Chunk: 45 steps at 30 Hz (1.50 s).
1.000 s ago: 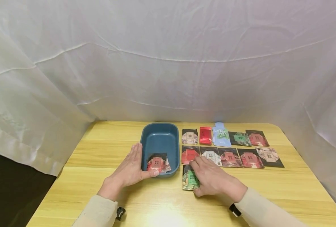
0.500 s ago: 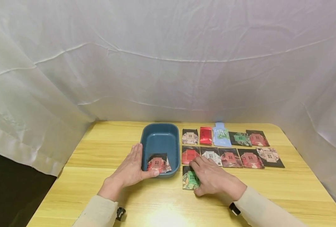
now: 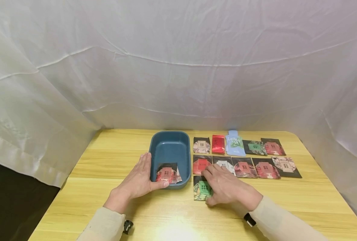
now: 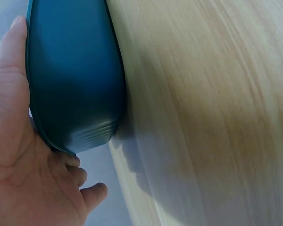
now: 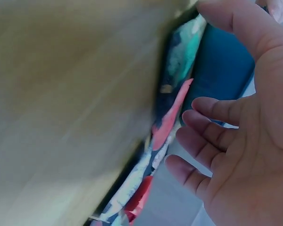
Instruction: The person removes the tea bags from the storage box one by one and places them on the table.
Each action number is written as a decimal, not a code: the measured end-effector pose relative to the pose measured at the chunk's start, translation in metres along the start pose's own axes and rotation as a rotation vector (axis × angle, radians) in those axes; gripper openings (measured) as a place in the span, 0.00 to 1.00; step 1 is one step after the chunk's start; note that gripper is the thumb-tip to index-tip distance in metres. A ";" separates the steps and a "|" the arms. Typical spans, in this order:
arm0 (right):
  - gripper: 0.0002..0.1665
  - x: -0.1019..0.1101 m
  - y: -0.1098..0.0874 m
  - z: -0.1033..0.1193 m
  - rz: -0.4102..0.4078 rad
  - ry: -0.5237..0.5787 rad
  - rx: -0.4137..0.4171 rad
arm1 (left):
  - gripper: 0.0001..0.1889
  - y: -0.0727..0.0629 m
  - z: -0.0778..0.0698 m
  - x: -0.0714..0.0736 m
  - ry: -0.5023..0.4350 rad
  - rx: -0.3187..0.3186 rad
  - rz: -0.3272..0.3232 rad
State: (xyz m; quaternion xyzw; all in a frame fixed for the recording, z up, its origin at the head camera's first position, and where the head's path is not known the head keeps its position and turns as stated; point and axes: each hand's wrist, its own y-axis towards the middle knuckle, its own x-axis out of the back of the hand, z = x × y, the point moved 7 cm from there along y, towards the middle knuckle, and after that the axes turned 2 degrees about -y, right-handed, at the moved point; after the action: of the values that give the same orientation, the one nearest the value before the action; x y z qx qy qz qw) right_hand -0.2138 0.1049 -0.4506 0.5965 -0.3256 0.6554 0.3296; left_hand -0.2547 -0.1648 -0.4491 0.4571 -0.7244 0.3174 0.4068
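A dark blue rectangular tray (image 3: 170,150) stands mid-table. My left hand (image 3: 139,177) rests along its left side, fingers fairly straight, thumb over the front rim. The left wrist view shows the hand (image 4: 33,155) against the tray's outer wall (image 4: 78,70). Beside the tray's front right corner lies a green-labelled black tea packet (image 3: 201,188). My right hand (image 3: 225,185) touches its right part, fingers near the far edge and thumb near the front edge. In the right wrist view the thumb (image 5: 226,16) reaches the packet (image 5: 184,52), and the fingers are loosely bent.
Inside the tray lies a small pile of tea packets (image 3: 167,173). Two rows of packets lie right of the tray, including a shiny red packet (image 3: 218,144), a pale blue packet (image 3: 235,145) and a red-labelled one (image 3: 202,164). A pale curtain (image 3: 178,83) hangs behind the table.
The green-labelled packet has slid slightly away from me, towards the row behind it, under my right hand. My left hand and the tray stay nearly still.
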 end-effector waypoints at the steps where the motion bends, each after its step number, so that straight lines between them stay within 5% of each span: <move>1: 0.58 0.003 0.001 0.001 -0.006 0.002 0.005 | 0.75 0.000 0.000 0.000 0.002 0.001 0.000; 13: 0.42 0.060 0.040 0.026 -0.217 -0.030 0.093 | 0.74 0.000 0.000 0.001 0.025 0.005 -0.002; 26: 0.42 0.033 0.107 0.069 -0.001 -0.111 0.092 | 0.72 -0.001 -0.005 0.004 0.118 -0.006 0.013; 45: 0.50 0.002 0.135 0.066 0.151 -0.126 0.006 | 0.73 0.000 -0.005 0.003 0.126 -0.006 0.006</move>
State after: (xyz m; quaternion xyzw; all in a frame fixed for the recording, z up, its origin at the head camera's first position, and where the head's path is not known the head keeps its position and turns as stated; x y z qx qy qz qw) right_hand -0.2875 -0.0261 -0.4480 0.6112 -0.3877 0.6406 0.2564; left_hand -0.2542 -0.1616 -0.4445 0.4329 -0.6996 0.3448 0.4520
